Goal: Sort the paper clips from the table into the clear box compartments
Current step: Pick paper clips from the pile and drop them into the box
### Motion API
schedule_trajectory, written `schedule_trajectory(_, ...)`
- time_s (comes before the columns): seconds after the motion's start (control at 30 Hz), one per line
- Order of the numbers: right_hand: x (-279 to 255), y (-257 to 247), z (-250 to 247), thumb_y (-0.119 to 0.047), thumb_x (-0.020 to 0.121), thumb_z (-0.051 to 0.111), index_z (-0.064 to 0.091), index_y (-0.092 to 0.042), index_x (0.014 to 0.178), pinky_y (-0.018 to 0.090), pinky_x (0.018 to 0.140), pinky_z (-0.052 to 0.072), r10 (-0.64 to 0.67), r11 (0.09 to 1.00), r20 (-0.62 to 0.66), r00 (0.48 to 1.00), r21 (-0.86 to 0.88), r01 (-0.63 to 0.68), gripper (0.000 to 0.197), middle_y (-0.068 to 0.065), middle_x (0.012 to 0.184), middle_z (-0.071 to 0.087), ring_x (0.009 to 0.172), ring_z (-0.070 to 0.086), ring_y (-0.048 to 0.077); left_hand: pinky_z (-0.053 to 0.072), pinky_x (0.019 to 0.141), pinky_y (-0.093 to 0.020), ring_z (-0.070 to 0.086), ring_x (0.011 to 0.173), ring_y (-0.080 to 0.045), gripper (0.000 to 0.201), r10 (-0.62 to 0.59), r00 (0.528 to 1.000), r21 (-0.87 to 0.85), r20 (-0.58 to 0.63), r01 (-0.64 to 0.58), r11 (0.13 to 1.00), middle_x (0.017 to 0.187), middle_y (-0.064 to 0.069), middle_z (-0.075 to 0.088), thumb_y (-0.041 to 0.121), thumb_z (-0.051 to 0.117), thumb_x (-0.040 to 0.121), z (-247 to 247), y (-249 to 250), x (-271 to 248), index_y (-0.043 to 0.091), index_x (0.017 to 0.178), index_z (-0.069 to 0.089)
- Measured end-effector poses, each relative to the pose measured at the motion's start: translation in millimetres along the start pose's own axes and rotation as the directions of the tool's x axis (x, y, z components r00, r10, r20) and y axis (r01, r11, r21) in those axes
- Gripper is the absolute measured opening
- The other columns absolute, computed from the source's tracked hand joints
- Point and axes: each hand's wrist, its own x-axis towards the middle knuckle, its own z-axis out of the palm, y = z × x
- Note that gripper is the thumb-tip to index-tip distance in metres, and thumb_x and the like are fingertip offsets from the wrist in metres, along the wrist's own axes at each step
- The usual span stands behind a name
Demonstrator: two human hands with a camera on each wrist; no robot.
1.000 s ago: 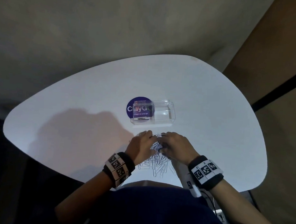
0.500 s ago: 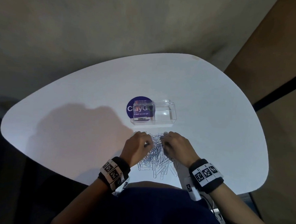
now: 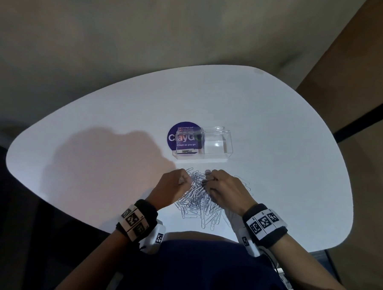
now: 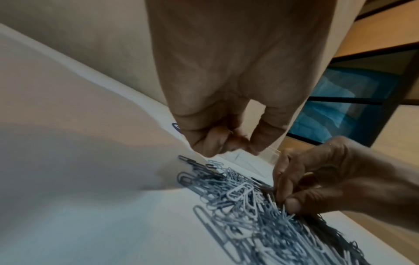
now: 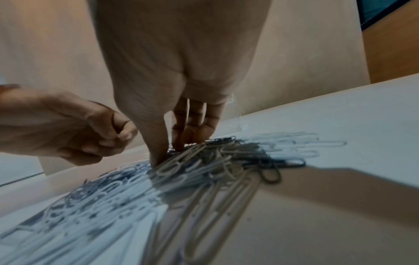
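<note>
White table (image 3: pixel 102 140), rounded outline, seen from the head view; a broad shadow falls across its left half. Left hand (image 3: pixel 173 186) sits at the left edge of the paper clip pile (image 3: pixel 199 203), raised just above the surface, fingers curled in toward the thumb. In the right wrist view the left thumb and forefinger tips (image 5: pixel 125 133) are pressed together with a faint glint of wire between them, but whether a clip is actually held cannot be told; the left wrist view is too blurred at the fingertips to settle it. The pile is a dense tangle of silver clips, long and short mixed, lying on the table between the two hands and spreading back toward the person's body. Beyond the pile, toward the table centre, a round purple sticker (image 3: pixel 175 137) reading "ClayGo", with the clear box (image 3: pixel 205 145) standing partly over it; the box has a left and a right compartment, and a few small dark items lie in the left one, too small to identify. Right hand (image 3: pixel 226 188) is on the right side of the pile, fingers curled downward with the tips (image 5: pixel 158 156) dug into the clips, thumb and forefinger closing on wires. A few loose clips (image 5: pixel 294 143) lie flat just right of that hand. Both wrists carry black bands with square marker tags (image 3: pixel 264 224).
</note>
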Motion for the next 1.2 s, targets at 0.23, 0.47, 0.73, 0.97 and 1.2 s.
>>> schedule_trajectory(0.23,-2,7,-12,-0.002,0.084,0.068,0.066,-0.016,0.079,0.026,0.07,0.052,0.249,0.901,-0.028,0.968,0.373,-0.221,0.015,-0.007,0.08,0.068,0.071,0.06,0.005,0.045,0.078,-0.032,0.059,0.088,-0.022,0.036,0.085,0.996,0.363,0.011,-0.083,0.928,0.105,-0.004,0.063,0.023,0.062,0.087,-2,-17,9,0.017,0.122,0.055)
schedule_trajectory(0.47,4,11,-14,-0.003,0.091,0.061,0.076,-0.014,0.097,0.007,0.079,0.037,0.312,0.871,-0.008,0.95,0.402,-0.283,0.02,-0.007,0.092,0.062,0.084,0.055,-0.005,0.043,0.07,-0.034,0.057,0.082,-0.025,0.014,0.058,0.998,0.376,0.037,-0.067,0.924,0.091,-0.004,0.057,0.025,0.059,0.091,12,-8,23,0.011,0.093,0.058)
schedule_trajectory(0.73,14,1,-22,0.005,0.091,0.05,0.062,-0.001,0.073,0.028,0.052,0.046,0.482,0.337,0.252,0.839,0.831,-0.443,0.022,-0.001,0.064,0.064,0.052,0.054,0.014,0.029,0.048,-0.023,0.036,0.05,-0.012,0.021,-0.132,0.989,-0.266,0.072,0.146,0.953,0.059,0.003,0.047,0.017,0.051,0.089,0,-4,18,0.008,0.071,0.046)
schedule_trajectory(0.97,36,-14,-21,-0.029,0.082,0.068,0.059,-0.007,0.072,0.026,0.048,0.037,0.392,0.196,0.358,0.848,0.868,-0.456,0.026,0.013,0.075,0.057,0.051,0.04,0.014,0.009,0.047,-0.02,0.021,0.043,-0.013,0.012,-0.373,0.901,-0.794,0.223,0.39,0.466,0.054,-0.008,0.036,0.019,0.038,0.066,-13,-9,15,0.012,0.056,0.038)
schedule_trajectory(1.2,55,-15,-14,-0.01,0.086,0.064,0.071,-0.014,0.095,0.033,0.078,0.049,0.164,0.956,0.155,0.974,0.217,-0.196,0.013,0.0,0.096,0.066,0.088,0.061,0.017,0.013,0.041,-0.02,0.025,0.041,-0.014,0.033,-0.415,0.897,-0.673,0.152,0.401,0.621,0.055,-0.007,0.04,0.014,0.058,0.089,-16,-15,11,0.016,0.059,0.043)
